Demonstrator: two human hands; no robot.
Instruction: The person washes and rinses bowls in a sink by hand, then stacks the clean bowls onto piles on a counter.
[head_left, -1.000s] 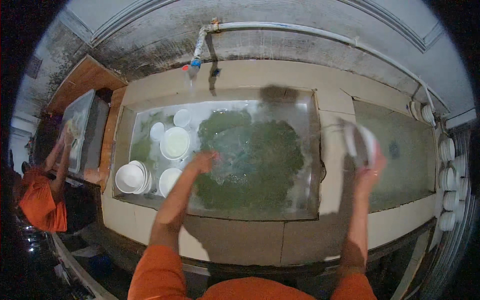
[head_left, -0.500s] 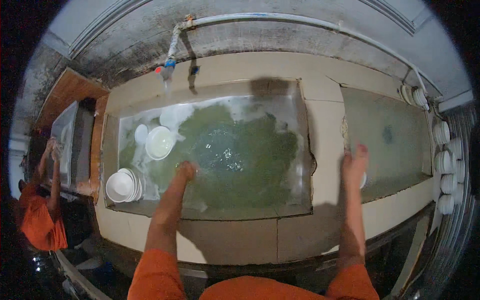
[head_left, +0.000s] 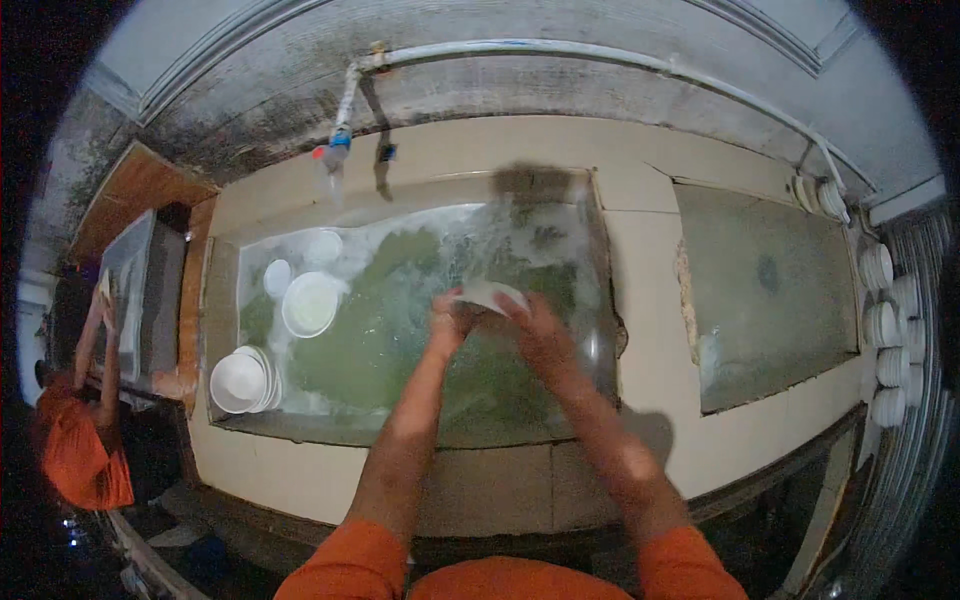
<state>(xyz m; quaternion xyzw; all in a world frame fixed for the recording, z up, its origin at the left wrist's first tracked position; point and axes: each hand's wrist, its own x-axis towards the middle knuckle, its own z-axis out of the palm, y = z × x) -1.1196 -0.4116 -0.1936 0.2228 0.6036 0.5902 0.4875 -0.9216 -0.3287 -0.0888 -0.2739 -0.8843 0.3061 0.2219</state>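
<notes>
A wide basin (head_left: 598,260) took up the middle of the view, filled with greenish, foamy water (head_left: 350,365). To its right lay a second, narrower basin (head_left: 780,378), with a pale shape (head_left: 709,355) near its left side, too blurred to identify. At the far left a co-worker in orange (head_left: 85,450) leaned over a tub (head_left: 160,290). Stacks of white dishes (head_left: 886,365) stood beyond the second basin.

In the wide basin, nested bowls (head_left: 240,383) leaned in the near left corner, and a round bowl (head_left: 310,305) sat farther back with two smaller dishes (head_left: 277,278) beside it, all well apart from the hands.

The left hand (head_left: 453,322) and the right hand (head_left: 543,338) met over the right half of the wide basin, the right one slightly blurred. Between them was a white dish (head_left: 486,293), seen nearly edge-on, its long axis running left to right, its right end a little lower. It lay just past the fingers, on the side away from the body. Neither hand was nearer: the left pinched one end, and the right's fingers closed over the other. Their exact hold underneath could not be told.
</notes>
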